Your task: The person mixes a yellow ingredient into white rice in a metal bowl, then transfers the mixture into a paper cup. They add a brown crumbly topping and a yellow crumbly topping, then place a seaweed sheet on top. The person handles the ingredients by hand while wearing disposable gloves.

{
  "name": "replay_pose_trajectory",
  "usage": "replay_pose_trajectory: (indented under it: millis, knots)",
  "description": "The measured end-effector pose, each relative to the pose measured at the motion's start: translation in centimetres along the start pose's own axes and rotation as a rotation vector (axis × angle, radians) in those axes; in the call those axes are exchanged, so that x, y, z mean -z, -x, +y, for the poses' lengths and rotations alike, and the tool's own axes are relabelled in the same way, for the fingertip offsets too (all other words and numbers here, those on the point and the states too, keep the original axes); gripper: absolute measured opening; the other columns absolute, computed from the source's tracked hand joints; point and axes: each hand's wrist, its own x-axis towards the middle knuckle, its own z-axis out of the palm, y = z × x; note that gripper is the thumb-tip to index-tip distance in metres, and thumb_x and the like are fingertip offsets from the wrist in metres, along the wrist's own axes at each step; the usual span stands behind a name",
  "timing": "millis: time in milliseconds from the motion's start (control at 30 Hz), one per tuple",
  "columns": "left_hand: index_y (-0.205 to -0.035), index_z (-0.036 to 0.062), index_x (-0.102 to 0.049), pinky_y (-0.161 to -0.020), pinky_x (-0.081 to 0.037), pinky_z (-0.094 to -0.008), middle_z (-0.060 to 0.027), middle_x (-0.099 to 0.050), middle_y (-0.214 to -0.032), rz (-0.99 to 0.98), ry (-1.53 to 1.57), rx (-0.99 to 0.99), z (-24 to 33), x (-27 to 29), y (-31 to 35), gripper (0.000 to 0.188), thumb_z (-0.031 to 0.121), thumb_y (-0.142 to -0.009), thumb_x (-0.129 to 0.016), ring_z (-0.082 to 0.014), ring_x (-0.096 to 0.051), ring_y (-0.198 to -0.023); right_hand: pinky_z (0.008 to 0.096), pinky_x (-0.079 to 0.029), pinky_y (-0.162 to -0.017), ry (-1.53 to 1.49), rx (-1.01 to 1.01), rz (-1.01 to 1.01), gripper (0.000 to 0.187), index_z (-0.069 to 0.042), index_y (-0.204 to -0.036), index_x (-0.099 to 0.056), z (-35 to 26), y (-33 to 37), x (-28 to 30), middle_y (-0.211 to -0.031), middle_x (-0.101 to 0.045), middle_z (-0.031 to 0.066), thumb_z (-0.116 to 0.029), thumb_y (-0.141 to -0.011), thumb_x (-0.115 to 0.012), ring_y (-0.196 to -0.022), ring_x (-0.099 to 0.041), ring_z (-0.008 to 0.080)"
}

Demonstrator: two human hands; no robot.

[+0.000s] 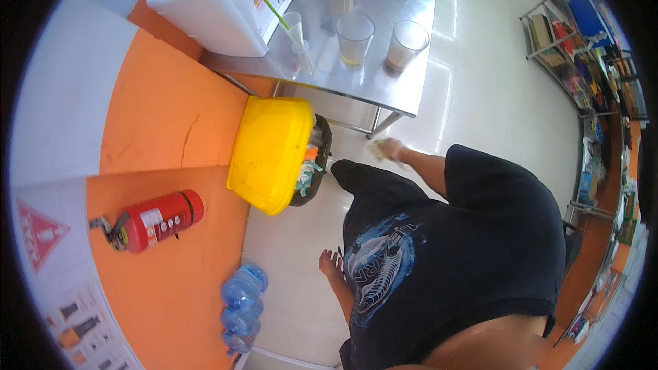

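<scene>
Reaching toward the yellow-lidded bin (271,151) at nine o'clock, the right hand (389,149), pinching a crumpled scrap (377,151), should release only above the opening.

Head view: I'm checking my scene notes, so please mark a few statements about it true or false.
1. The yellow bin lid is swung open. True.
2. Two plastic cups stand on the floor. False: they stand on the steel table.
3. The fire extinguisher is red. True.
4. The right hand is empty. False: it holds something small and pale, too blurred to tell.
5. The blue water bottles sit on the table. False: they are on the floor by the orange wall.
</scene>
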Motion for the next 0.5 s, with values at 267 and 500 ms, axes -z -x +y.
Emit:
replay_pose_trajectory:
  millis: [267, 500]
  knots:
    - [-0.115, -0.0019, -0.066, -0.083, -0.054, -0.0346, -0.0131, -0.07, -0.106, -0.222, -0.506, -0.606, 15.5, -9.5, -3.1, 0.033, 0.026, -0.096, -0.066, -0.0196, -0.066, -0.094, 0.0452, -0.055, -0.076, -0.877, -0.237, -0.285, 0.037, -0.008, -0.109, -0.072, -23.1, -8.4, -2.4, -0.102, -0.072, 0.0172, -0.037, -0.087, -0.066, -0.093, -0.071, 0.0332]
    - [-0.11, -0.0014, -0.067, -0.078, -0.054, -0.0338, -0.0123, -0.071, -0.101, -0.476, -0.544, -0.739, 23.5, -14.5, 0.7, 0.04, 0.033, -0.091, -0.074, -0.0208, -0.067, -0.086, 0.0437, -0.058, -0.076, -0.105, 0.141, 0.238, 0.029, -0.006, -0.11, -0.072, -25.7, -11.3, -10.3, -0.1, -0.073, 0.0192, -0.023, -0.09, -0.06, -0.09, -0.072, 0.0357]
